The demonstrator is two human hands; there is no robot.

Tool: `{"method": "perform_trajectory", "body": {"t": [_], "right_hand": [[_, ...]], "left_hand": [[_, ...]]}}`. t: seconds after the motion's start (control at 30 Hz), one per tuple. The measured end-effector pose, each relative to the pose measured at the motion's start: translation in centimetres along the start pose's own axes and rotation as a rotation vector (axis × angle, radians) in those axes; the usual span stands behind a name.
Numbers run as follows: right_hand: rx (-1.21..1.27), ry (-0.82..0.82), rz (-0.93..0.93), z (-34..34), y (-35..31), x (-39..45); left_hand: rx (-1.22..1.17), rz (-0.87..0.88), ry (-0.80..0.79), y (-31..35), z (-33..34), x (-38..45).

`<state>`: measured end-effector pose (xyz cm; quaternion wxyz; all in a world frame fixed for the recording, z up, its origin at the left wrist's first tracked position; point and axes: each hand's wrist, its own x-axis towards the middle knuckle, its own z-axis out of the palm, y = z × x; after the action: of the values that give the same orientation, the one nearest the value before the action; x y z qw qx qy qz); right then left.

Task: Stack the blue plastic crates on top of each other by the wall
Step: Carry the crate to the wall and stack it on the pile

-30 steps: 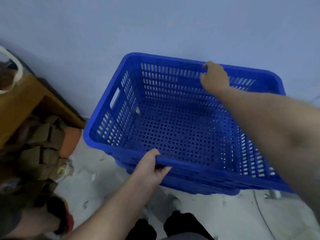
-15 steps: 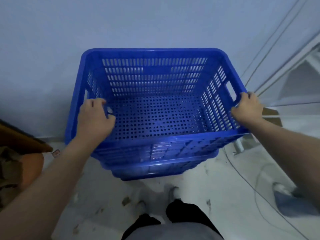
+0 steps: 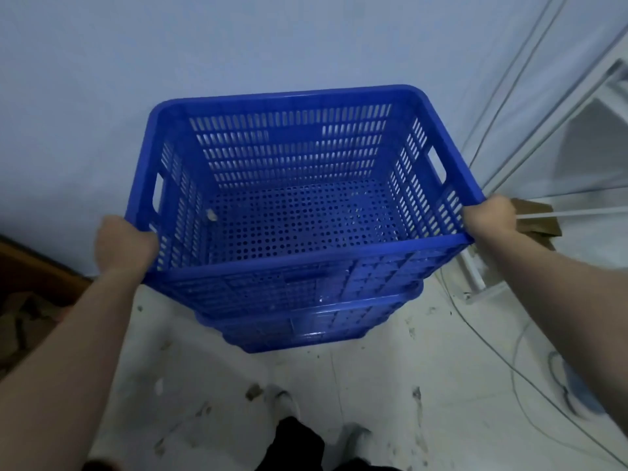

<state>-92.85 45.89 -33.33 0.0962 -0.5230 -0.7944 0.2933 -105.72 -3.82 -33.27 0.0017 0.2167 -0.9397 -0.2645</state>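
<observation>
A blue perforated plastic crate [image 3: 299, 107] stands against the pale wall, its open top facing me. It rests on another blue crate [image 3: 306, 321], of which only the front rim and wall show beneath. My left hand [image 3: 124, 244] grips the top crate's rim at the near left corner. My right hand [image 3: 489, 217] grips the rim at the near right corner. The top crate is empty apart from a small pale scrap [image 3: 211, 215] near its left wall.
A brown wooden piece of furniture [image 3: 30, 270] with clutter sits at the left. White rods and cables [image 3: 503, 107] run down the wall on the right, with a brown block [image 3: 533, 220] and loose cables [image 3: 520, 351] on the dirty white floor. My feet [image 3: 299, 436] are below.
My hands shifted from the crate's front and back rims to its two side rims, then slid back to the near corners. The view swung right to face the stack squarely.
</observation>
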Motion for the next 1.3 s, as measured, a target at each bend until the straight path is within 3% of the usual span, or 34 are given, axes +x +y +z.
{"method": "perform_trajectory", "body": {"t": [0.2, 0.53, 1.3], "right_hand": [[0.289, -0.077, 0.064, -0.8, 0.0, -0.2], [0.279, -0.009, 0.024, -4.2, 1.4, 0.8], [0.31, -0.006, 0.04, -2.3, 1.0, 0.1]], "left_hand": [[-0.046, -0.044, -0.049, -0.2, -1.0, -0.6], [-0.143, -0.05, -0.039, 0.3, -0.3, -3.7], [-0.133, -0.088, 0.006, -0.4, 0.4, -1.1]]}}
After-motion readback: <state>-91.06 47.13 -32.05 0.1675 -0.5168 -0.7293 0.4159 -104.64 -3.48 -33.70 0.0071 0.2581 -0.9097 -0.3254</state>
